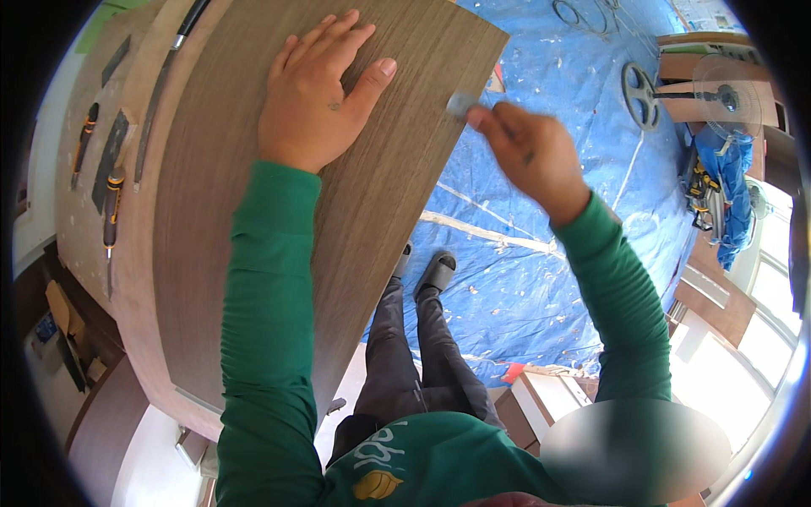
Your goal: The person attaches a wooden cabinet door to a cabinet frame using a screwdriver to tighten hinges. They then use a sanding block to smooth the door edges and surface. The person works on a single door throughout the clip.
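A brown wood-grain board lies across the bench in front of me. My left hand rests flat on its upper part, fingers stretched out and thumb apart. At the board's right edge, my right hand is closed in a fist, held over the side. A small greyish, rounded piece sticks out past its thumb and meets the board's edge. Motion blurs this piece, and the fingers hide the rest, so its kind does not show.
On the bench's left lie a long file with a black handle and two screwdrivers. Blue tarp covers the floor at right. A standing fan, power tools and a white-faced cabinet piece stand around it.
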`<state>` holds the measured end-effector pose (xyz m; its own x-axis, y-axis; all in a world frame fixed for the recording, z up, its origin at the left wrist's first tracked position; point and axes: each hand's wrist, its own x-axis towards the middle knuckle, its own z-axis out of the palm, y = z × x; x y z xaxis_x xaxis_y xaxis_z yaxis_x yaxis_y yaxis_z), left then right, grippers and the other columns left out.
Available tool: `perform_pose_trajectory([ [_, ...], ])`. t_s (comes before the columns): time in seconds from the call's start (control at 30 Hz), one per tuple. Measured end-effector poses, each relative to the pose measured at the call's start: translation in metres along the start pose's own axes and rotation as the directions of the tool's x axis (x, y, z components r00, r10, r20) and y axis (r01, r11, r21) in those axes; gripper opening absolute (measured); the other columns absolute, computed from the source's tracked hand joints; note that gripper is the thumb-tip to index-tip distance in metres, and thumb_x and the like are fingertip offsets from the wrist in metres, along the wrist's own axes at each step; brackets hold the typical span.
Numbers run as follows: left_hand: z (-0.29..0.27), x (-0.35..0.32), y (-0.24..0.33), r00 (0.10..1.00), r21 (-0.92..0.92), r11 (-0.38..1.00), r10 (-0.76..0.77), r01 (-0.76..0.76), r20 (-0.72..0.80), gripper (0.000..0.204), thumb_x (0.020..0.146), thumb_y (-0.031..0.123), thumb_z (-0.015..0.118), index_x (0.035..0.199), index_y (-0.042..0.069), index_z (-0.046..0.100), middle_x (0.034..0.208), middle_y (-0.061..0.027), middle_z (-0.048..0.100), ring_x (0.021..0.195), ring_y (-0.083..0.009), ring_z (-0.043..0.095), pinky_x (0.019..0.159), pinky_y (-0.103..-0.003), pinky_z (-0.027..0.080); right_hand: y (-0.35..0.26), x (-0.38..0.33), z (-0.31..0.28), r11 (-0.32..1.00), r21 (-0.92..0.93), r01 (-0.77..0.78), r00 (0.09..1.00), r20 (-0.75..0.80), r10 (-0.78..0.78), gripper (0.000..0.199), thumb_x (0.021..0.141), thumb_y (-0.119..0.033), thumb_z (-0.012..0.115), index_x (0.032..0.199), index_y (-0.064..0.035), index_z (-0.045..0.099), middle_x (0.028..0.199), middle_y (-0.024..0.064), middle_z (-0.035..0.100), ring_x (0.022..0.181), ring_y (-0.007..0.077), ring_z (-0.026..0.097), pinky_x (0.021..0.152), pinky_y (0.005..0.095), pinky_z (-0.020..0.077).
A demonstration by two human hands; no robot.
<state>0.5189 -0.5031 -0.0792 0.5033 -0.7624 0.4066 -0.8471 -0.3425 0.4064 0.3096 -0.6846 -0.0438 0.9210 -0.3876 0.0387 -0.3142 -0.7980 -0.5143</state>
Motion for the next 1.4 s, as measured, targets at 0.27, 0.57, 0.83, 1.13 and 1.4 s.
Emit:
perform_pose_trajectory([
  [0.27,-0.006,0.000,0.002,1.000,-0.022,1.000,0.013,-0.013,0.010,0.054,0.102,0.049,0.061,0.138,0.009,0.065,0.153,-0.0115,0.056,0.147,-0.0298,0.046,0.125,-0.051,0.025,0.024,0.059,-0.014,0.993,-0.114,-0.020,0.988,-0.155,0.002,0.045,0.103,-0.044,0.061,0.080,-0.0056,0.066,0.063,0.0187,0.058,0.059,0.0411,0.059,0.053,0.0484,0.0443],
  [0.57,-0.005,-0.002,-0.002,1.000,0.002,1.000,0.007,-0.007,0.007,0.056,0.102,0.053,0.058,0.138,0.010,0.065,0.155,-0.0109,0.054,0.149,-0.0283,0.043,0.126,-0.051,0.024,0.023,0.031,-0.004,0.996,-0.084,0.006,0.991,-0.134,-0.017,0.042,0.102,-0.036,0.067,0.074,-0.0057,0.057,0.056,0.0171,0.050,0.049,0.0373,0.052,0.046,0.0441,0.0384],
  [0.83,0.000,-0.005,0.000,1.000,-0.028,0.999,-0.031,0.031,0.000,0.057,0.102,0.053,0.058,0.138,0.010,0.065,0.155,-0.0104,0.054,0.150,-0.0281,0.042,0.127,-0.050,0.023,0.035,0.054,-0.018,0.997,-0.076,-0.001,0.992,-0.124,-0.008,0.042,0.102,-0.041,0.066,0.079,-0.0055,0.064,0.061,0.0185,0.055,0.052,0.0387,0.054,0.049,0.0449,0.0422],
  [1.13,0.003,-0.002,0.000,0.999,-0.003,1.000,-0.001,0.001,-0.033,0.056,0.101,0.052,0.060,0.136,0.009,0.066,0.152,-0.0099,0.057,0.147,-0.0268,0.046,0.126,-0.050,0.026,0.042,0.056,-0.013,0.997,-0.073,0.017,0.989,-0.144,-0.028,0.044,0.103,-0.040,0.065,0.077,-0.0051,0.063,0.056,0.0150,0.049,0.048,0.0338,0.044,0.048,0.0425,0.0377],
  [1.4,0.001,-0.002,0.002,0.999,-0.005,1.000,-0.019,0.019,-0.026,0.055,0.101,0.051,0.061,0.136,0.009,0.066,0.152,-0.0098,0.057,0.147,-0.0265,0.046,0.126,-0.050,0.026,0.049,0.045,-0.020,0.988,-0.008,-0.154,0.973,-0.175,0.150,0.048,0.104,-0.038,0.065,0.075,-0.0012,0.055,0.061,0.0076,0.042,0.058,0.0170,0.036,0.051,0.0357,0.0347],
])
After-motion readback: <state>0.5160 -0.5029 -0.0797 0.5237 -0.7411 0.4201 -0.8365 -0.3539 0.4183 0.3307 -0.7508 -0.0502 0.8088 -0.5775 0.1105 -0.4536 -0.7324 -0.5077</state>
